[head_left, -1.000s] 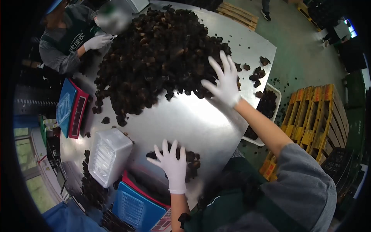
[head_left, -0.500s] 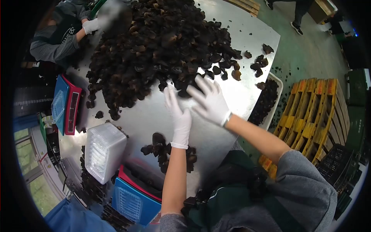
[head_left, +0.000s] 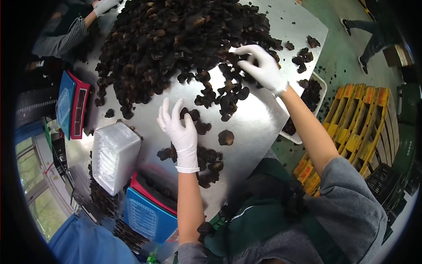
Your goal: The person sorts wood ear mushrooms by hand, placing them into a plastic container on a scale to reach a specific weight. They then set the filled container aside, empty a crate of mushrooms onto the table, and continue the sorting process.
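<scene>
Dark wood ear mushrooms lie heaped in a large pile (head_left: pixel 176 48) on the metal table. My left hand (head_left: pixel 181 134), in a white glove, is open with its fingers apart, close beside a few loose mushrooms (head_left: pixel 198 121) on the bare metal. More loose mushrooms (head_left: pixel 210 165) lie right by its wrist. My right hand (head_left: pixel 263 70), gloved as well, is at the right edge of the pile, its fingers bent and the thumb apart from them. Nothing shows in its grasp. Between my hands a strip of mushrooms (head_left: pixel 226 94) has spread out from the heap.
Stacked clear plastic trays (head_left: pixel 115 154) stand left, near a red and blue scale (head_left: pixel 74 105) and a second scale (head_left: pixel 147 211). A white bin (head_left: pixel 323 90) of mushrooms sits beyond the table's right edge, near yellow pallets (head_left: pixel 347 136). A co-worker's gloved hand (head_left: pixel 105 6) is at upper left.
My hands have moved apart: the left down and left, the right up and right to the pile's edge. Several mushrooms now lie spread between them, away from the heap.
</scene>
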